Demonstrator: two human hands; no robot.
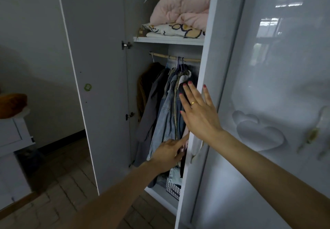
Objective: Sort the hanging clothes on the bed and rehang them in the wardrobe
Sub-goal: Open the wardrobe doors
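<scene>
- Head view looks into an open white wardrobe [207, 64], its left door [100, 85] swung out toward 9 o'clock and its glossy right door [267, 85] filling the 3 o'clock side.
- Hanging clothes [166, 107] crowd a wooden rail [160, 55] just below the upper shelf [167, 40]: a brown coat [142, 89] at the far left, a grey garment [151, 110] beside it, then denim pieces [165, 119] packed tight toward the right end.
- The right hand [198, 114] reaches in from 4 o'clock, its fingers [187, 94] straight and spread wide, holding nothing; the fingertips lie against the dark garments at the right end of the rail, and the thumb stands by the frame edge. A gold ring shows on one finger.
- The left hand [169, 152] comes in from 7 o'clock, lower down, at the hems of the denim pieces. Its index finger points up toward 1 o'clock and touches a pale pink garment [186, 137]; the other fingers curl loosely, and I cannot tell whether they hold cloth.
- On the upper shelf at 12 o'clock lies folded bedding: a pink quilt [180, 9] on a patterned white cover [178, 30].
- A houndstooth box [173, 189] sits on the wardrobe floor beneath the clothes.
- At 9 o'clock a white cabinet [12, 134] carries an orange-brown object [12, 103].
- Brick-patterned flooring [59, 184] runs across the 7 o'clock corner.
</scene>
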